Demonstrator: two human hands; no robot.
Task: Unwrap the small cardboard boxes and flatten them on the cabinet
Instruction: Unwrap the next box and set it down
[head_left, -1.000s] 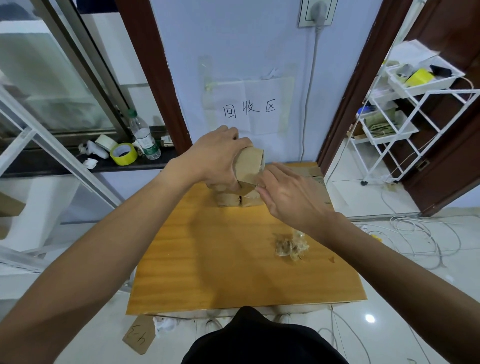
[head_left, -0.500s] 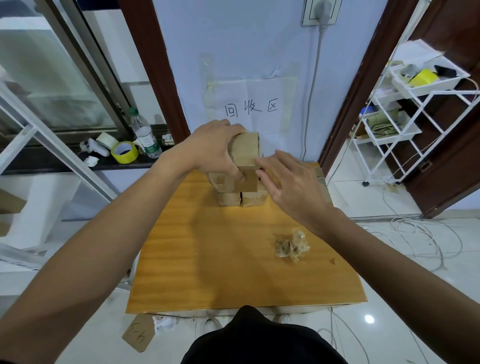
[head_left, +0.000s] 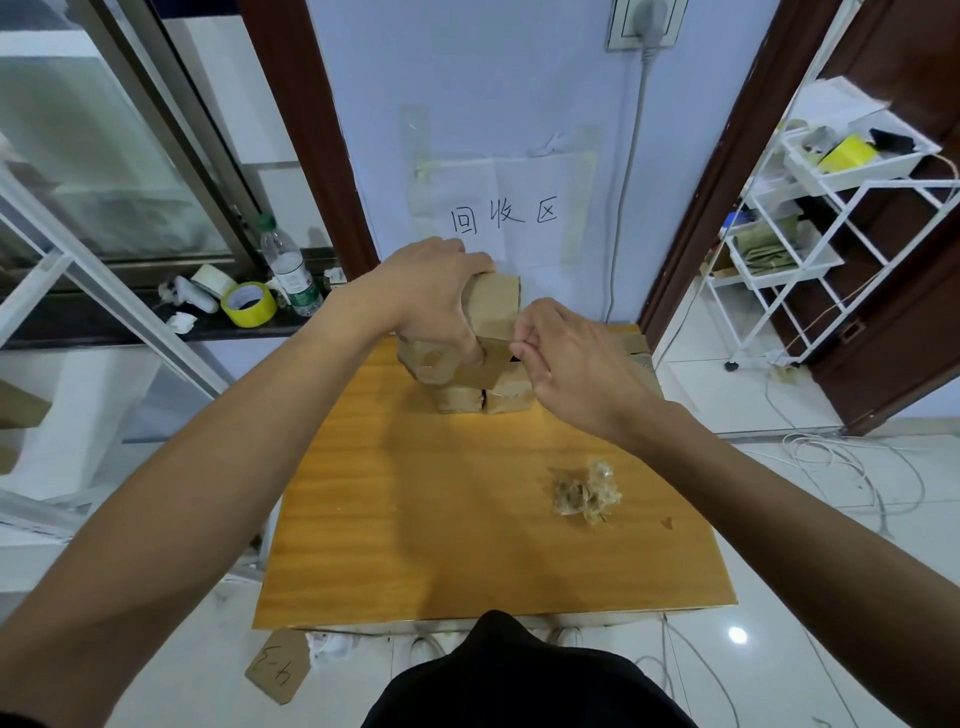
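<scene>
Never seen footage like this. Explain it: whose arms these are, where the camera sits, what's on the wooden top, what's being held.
No machine here: a person's bare arms, filmed by one wide-angle camera worn on the head, looking down. The left hand grips a small cardboard box above the wooden cabinet. The right hand pinches at its near edge, perhaps tape or a flap. On the cabinet sit more small boxes, stacked at the back, and a crumpled wad of clear tape.

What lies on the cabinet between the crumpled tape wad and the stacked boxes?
Nothing: in the head view, bare cabinet top separates the tape wad from the stacked boxes.
</scene>
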